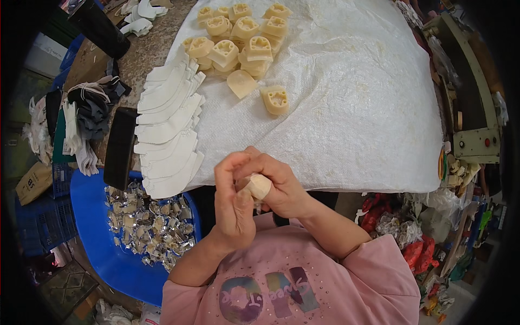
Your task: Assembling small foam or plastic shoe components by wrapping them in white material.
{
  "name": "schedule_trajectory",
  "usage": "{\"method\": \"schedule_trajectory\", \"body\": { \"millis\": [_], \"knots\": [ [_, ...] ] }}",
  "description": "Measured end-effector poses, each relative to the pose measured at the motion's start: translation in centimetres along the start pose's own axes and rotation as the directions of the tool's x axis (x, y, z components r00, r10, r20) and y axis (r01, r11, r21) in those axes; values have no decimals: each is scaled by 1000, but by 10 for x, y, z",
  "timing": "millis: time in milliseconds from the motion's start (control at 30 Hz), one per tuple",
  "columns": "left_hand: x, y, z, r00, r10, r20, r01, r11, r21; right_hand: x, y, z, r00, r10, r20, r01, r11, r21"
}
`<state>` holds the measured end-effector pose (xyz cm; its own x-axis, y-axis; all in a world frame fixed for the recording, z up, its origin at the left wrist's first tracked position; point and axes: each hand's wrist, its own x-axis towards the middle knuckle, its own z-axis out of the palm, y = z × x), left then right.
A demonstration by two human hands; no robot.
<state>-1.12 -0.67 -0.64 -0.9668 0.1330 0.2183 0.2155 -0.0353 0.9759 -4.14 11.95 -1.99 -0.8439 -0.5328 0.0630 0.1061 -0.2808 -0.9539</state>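
Note:
Close to my body, in front of the white sheet's near edge, both hands are closed around a pale cream shoe heel [259,187]. My left hand [232,197] has its thumb pressed against the piece, and its fingers curl over the top. The fingers of my right hand [281,187] wrap the other side, so much of the heel is hidden. A single cream heel [276,101] with a hollowed, holed face sits beyond my hands. Farther off, several similar heels [246,27] are piled together. To the left, white cut pieces [165,130] lie overlapped in a long row.
White woven sheeting [346,108] covers the work surface. A blue basin [97,238] at lower left holds several silvery pieces [151,222]. A black block [120,146] stands beside the white pieces. At right are a green machine frame [476,143] and bagged scraps [401,227].

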Motion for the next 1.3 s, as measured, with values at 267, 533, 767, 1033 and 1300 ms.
{"method": "schedule_trajectory", "body": {
  "millis": [267,533,767,1033,1300],
  "knots": [
    [10,6,5,955,-180,-235,107,950,-293,3,10,17,938,-305,-164,294,952,-89],
    [5,-6,-1,988,-66,-136,42,984,-172,3,5,9,948,-303,-93,263,917,-301],
    [7,-6,-14,972,-232,-31,180,826,-534,10,-19,-4,963,-225,-151,113,840,-530],
    [4,-16,-20,999,41,32,-45,989,144,8,-23,-15,973,-217,-77,131,796,-591],
    [10,10,-29,997,-23,70,-1,945,327,12,-12,-35,986,166,-13,-162,974,158]
  ]
}}
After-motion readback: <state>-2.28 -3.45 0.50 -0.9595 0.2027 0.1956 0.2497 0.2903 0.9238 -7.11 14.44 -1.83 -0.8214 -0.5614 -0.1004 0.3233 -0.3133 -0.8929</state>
